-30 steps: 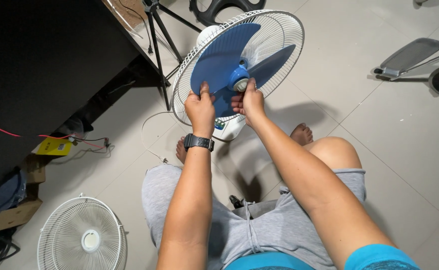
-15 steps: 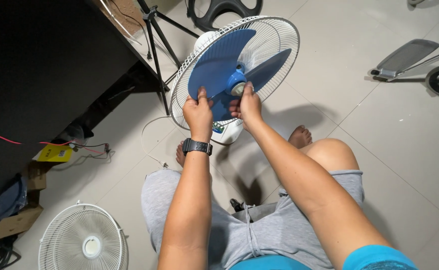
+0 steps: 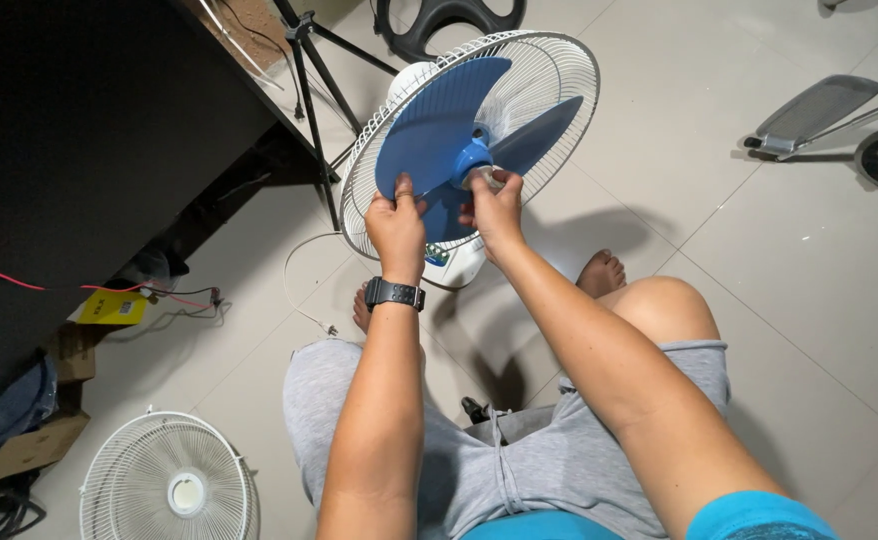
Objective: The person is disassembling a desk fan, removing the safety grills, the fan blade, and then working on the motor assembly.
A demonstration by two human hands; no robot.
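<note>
Our left hand (image 3: 397, 222) is closed on the lower edge of the blue fan blade (image 3: 439, 130), fingers curled over its rim, steadying it. Our right hand (image 3: 494, 205) pinches the small pale cap (image 3: 481, 180) at the blade's hub, thumb and fingertips shut around it. The two hands sit close together, nearly touching.

The blade sits on the shaft of a desk fan, in front of the white rear grille (image 3: 559, 90), which is tilted towards us. The fan's white base (image 3: 454, 262) stands on the tiled floor (image 3: 759, 300) between our feet, and its cord (image 3: 304, 290) trails off to the left. The front grille (image 3: 169, 490) lies flat on the floor, well apart, at the lower left. A black tripod (image 3: 309, 70) stands just behind the fan beside a dark desk (image 3: 89, 130), and a scooter deck (image 3: 809, 110) rests at the upper right.

As we judge it, the risks are plain. If the left hand's hold slackens, the blade would spin with the cap and the cap would not turn on its thread. Too hard a squeeze could bend or crack the thin plastic blade. The fan leans on a small base, so a sideways push could tip it onto the tripod leg. A freed cap could slip and roll away across the tiles.
</note>
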